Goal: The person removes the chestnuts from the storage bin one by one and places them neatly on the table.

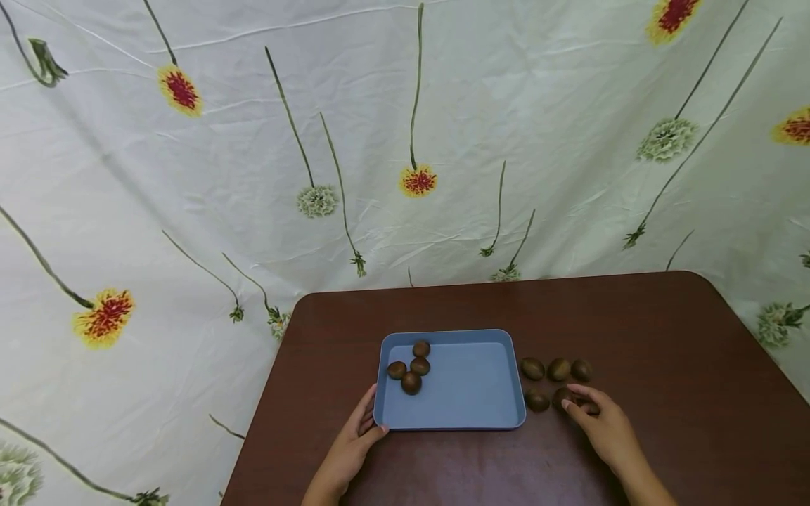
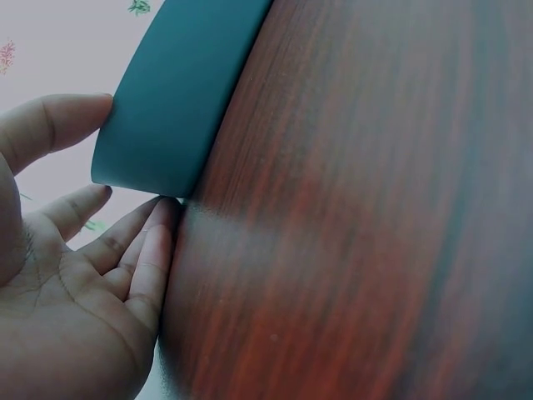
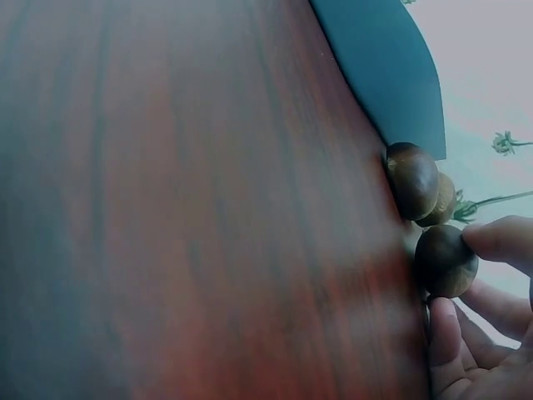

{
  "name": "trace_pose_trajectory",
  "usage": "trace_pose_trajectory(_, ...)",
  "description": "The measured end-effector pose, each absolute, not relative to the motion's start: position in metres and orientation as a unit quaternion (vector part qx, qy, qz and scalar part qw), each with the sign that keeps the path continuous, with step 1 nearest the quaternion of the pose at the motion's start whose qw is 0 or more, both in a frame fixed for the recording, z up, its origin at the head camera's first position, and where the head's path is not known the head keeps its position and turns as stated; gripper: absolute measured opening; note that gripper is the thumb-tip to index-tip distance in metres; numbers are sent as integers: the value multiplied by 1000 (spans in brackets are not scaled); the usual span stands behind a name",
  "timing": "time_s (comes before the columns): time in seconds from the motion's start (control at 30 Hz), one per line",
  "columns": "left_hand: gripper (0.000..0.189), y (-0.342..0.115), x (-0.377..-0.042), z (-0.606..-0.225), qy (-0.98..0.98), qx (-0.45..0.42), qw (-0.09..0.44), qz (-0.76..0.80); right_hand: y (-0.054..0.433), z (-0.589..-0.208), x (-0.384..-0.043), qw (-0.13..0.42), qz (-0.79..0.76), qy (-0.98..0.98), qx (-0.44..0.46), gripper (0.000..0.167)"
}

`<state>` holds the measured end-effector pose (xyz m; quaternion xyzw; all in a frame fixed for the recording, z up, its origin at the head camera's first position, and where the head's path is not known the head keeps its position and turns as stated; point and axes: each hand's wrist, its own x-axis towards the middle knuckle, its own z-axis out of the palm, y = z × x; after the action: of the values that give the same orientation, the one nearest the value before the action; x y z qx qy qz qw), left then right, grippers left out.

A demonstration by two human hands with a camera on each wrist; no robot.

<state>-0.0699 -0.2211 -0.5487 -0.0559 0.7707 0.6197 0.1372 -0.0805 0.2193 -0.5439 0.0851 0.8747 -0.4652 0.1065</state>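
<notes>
A blue rectangular tray [image 1: 468, 393] lies on the table with several brown chestnuts [image 1: 411, 383] grouped in its left half. My left hand [image 1: 350, 443] holds the tray's front left corner, thumb at the front rim and fingers along the left side; the left wrist view shows the thumb tip against the tray wall [image 2: 171, 100]. To the right of the tray, my right hand [image 1: 601, 425] pinches a dark chestnut [image 3: 446, 262] between thumb and fingers, low at the tabletop. Beside it sits another chestnut [image 1: 537, 400], nearer the tray.
Three chestnuts [image 1: 559, 369] stand in a row behind the right hand, close to the tray's right edge. The dark brown wooden table [image 1: 664, 337] has rounded far corners. A white cloth [image 1: 253, 140] printed with flowers hangs behind it.
</notes>
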Motion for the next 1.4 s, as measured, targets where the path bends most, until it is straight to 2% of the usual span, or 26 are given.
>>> trace_pose_trajectory(0.6,77,-221,-71,-551,769,-56,130,623,219,-543,-80,113,-485,863,89,68)
trace_pose_trajectory(0.83,77,-221,-71,-552,770,-57,127,622,217,-542,-74,65,-493,861,103,56)
trace_pose_trajectory(1.03,77,-221,-70,-552,772,-52,125,621,213,-543,-70,24,-516,849,110,54)
trace_pose_trajectory(1.4,75,-222,-69,-550,766,-49,132,627,198,-540,-67,-51,-571,815,86,43)
